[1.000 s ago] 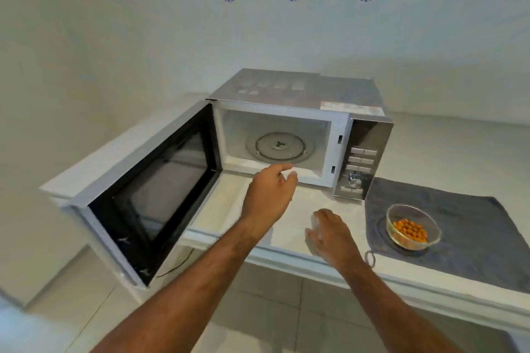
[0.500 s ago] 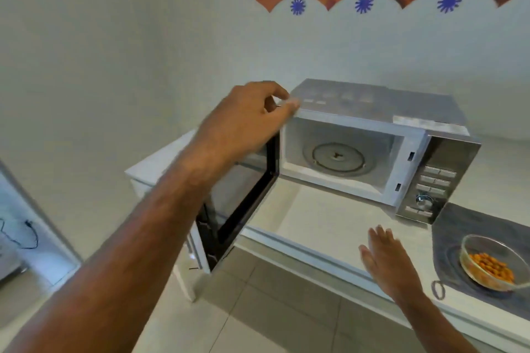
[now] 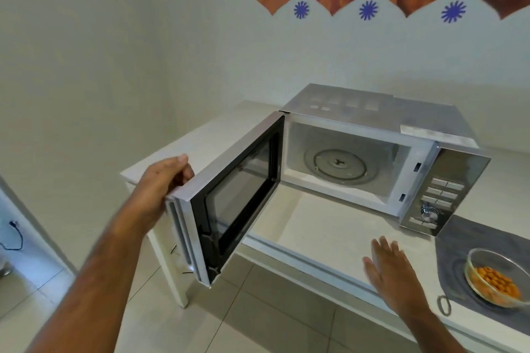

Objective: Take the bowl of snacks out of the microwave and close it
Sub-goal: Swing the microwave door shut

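Observation:
The silver microwave (image 3: 378, 114) stands on a white counter (image 3: 324, 226) with its door (image 3: 229, 198) swung wide to the left. Only the glass turntable (image 3: 339, 165) lies inside the cavity. My left hand (image 3: 163, 189) grips the door's outer top corner from behind, fingers curled over the edge. My right hand (image 3: 390, 272) hovers flat over the counter's front edge, fingers spread, holding nothing. The glass bowl of orange snacks (image 3: 496, 278) sits on a grey cloth (image 3: 484, 241) at the right, beside the control panel (image 3: 441, 195).
A dark elastic band (image 3: 444, 305) lies on the counter edge by the cloth. White walls close in behind and on the left. The tiled floor (image 3: 258, 309) lies below the open door. A cable hangs at the far left (image 3: 13, 235).
My left hand went from the microwave's opening out to the door's far corner and took hold of it. My right hand spread open. The view shifted left.

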